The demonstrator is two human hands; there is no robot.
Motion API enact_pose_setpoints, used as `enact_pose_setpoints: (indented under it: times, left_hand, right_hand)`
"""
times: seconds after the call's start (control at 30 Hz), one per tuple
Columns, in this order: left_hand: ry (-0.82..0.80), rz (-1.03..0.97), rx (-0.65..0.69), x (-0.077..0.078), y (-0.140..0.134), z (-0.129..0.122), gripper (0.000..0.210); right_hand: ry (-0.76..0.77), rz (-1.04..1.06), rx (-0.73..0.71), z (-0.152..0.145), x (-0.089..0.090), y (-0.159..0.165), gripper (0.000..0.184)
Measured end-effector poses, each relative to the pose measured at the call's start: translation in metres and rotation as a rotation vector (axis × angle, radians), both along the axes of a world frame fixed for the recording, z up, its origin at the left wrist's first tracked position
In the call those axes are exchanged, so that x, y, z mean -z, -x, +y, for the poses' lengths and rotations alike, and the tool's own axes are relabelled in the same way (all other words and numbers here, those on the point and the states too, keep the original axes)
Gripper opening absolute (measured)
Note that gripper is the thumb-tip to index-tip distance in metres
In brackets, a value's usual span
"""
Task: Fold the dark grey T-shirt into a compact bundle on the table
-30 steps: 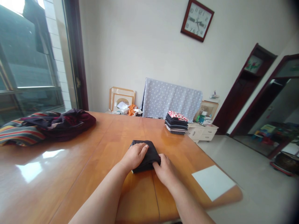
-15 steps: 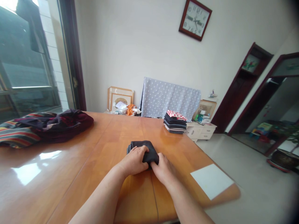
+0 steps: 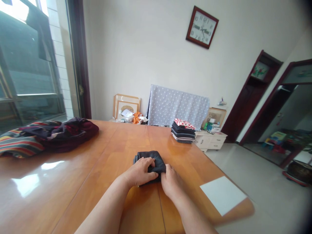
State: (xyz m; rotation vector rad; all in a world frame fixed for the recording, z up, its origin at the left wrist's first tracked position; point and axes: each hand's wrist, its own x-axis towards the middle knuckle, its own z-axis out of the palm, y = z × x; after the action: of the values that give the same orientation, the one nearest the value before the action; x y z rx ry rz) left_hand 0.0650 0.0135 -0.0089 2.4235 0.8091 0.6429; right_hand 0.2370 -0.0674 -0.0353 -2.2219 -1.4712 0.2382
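A dark, folded piece of clothing (image 3: 157,157) lies in a compact bundle on the wooden table, straight ahead of me; its exact kind cannot be told. My left hand (image 3: 142,170) rests over its near left part, fingers curled on top and thumb along the near edge. At the bundle's right corner, my right hand (image 3: 170,178) pinches the fabric between thumb and fingers. Part of the bundle's near side is hidden behind my hands.
A stack of folded clothes (image 3: 183,131) stands near the table's far right edge. Crumpled striped and dark clothing (image 3: 70,135) lies at the left. A white sheet (image 3: 223,195) lies near the right corner of the wooden table (image 3: 97,191).
My left hand's thumb and fingers have shifted slightly on the dark cloth, and more of its near edge shows. The right hand stays at the right corner. The view has tipped up a little.
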Motion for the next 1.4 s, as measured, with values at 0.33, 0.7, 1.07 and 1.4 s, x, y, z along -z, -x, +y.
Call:
enact_pose_setpoints:
  times: [0.33,0.7,1.07,1.4]
  left_hand:
    - [0.157,-0.311,-0.161,0.003,0.005,0.021,0.042]
    - [0.208,-0.47,-0.348,0.004,0.012,0.037,0.03]
    - [0.295,-0.189,-0.768,0.018,0.038,0.055,0.017]
    - [0.393,-0.158,-0.709,0.026,0.034,0.057,0.015]
  right_hand:
    - [-0.191,0.097,-0.066,-0.005,0.019,-0.011,0.042]
    - [-0.282,-0.318,-0.302,-0.016,-0.006,0.018,0.056]
    - [-0.293,-0.26,-0.223,0.001,-0.011,0.027,0.027]
    - [-0.21,-0.294,-0.28,0.005,-0.007,0.033,0.029]
